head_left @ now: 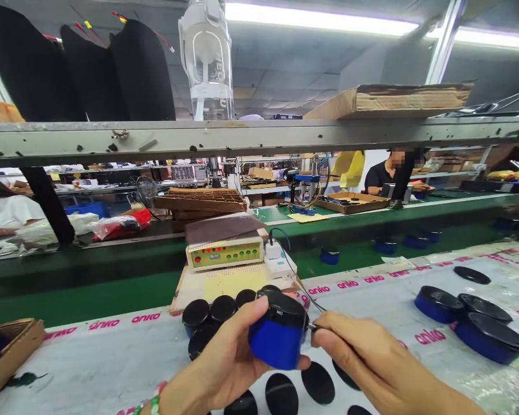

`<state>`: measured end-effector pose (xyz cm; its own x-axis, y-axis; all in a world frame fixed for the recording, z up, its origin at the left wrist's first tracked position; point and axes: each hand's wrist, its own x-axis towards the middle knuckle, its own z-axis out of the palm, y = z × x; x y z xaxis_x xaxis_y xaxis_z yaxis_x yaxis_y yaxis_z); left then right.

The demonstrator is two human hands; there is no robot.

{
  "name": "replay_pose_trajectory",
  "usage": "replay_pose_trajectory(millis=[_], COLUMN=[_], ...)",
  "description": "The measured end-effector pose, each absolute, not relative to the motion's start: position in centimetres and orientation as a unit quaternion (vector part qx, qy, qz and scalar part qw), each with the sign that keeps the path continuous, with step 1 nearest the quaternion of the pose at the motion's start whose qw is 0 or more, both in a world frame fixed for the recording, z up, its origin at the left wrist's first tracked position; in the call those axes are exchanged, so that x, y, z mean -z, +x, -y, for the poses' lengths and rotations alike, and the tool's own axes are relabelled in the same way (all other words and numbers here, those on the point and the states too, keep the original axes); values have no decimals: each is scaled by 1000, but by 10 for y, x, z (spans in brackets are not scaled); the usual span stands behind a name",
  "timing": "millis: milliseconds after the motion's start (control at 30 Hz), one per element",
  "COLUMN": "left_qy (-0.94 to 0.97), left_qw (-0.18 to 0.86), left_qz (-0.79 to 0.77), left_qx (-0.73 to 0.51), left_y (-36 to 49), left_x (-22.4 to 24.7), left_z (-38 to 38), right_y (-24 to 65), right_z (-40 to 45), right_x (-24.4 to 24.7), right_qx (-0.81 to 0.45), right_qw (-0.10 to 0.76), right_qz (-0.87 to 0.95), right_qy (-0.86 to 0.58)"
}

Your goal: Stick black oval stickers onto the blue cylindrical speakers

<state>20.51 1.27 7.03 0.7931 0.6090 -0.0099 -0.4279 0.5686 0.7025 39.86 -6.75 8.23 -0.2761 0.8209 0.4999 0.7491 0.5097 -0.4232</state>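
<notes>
Sheeted in white plastic printed with pink "anko" lettering, our counter (112, 357) carries flat black discs (281, 394) nearest us. Just above them, our left hand (225, 363) holds a blue-and-black casing (277, 341) tilted off the counter, thumb on the black top marked "ON" and fingers (303, 362) curled round behind the blue body. Our right hand (367, 346) has its fingers pinched narrow on a thin dark plug (313, 327) at the casing's right side; whether the tip is seated we cannot tell. We judge the casing light and stiff, its glossy shell rather slippery, so the blue side walls seem the best hold; the plug looks slender, best gripped close to its tip and kept straight. More black-topped casings (196, 314) stand just behind the left hand, and blue-sided casings (493, 340) sit toward the right of our view. Farther off, a cable (310, 297) leads up toward a white adapter (281, 262) beside a control box (225, 255) with lit indicators; beyond it run a green conveyor belt (112, 291) and, across that, a person (377, 176) in a black top.
</notes>
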Motion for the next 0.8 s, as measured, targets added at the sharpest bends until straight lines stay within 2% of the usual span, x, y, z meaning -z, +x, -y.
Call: replay_pose_trajectory(millis=[133,367,667,800], left_qy=[346,356,470,527], left_qw=[888,882,796,756], left_qz=[-96,-153,-169,-193], left_qx=[-286,-268,-342,-336], left_y=[202,203,203,204], left_x=[-72,-71,-70,-72], left_z=[-12,-12,-1,3], right_y=[393,385,386,384], right_z=[59,63,68,72], right_x=[-75,-71,-71,-68], right_qx=[-11,144,114,171], right_qw=[371,410,390,379], right_qz=[812,806,804,797], right_qy=[-450,-401,-433,-438])
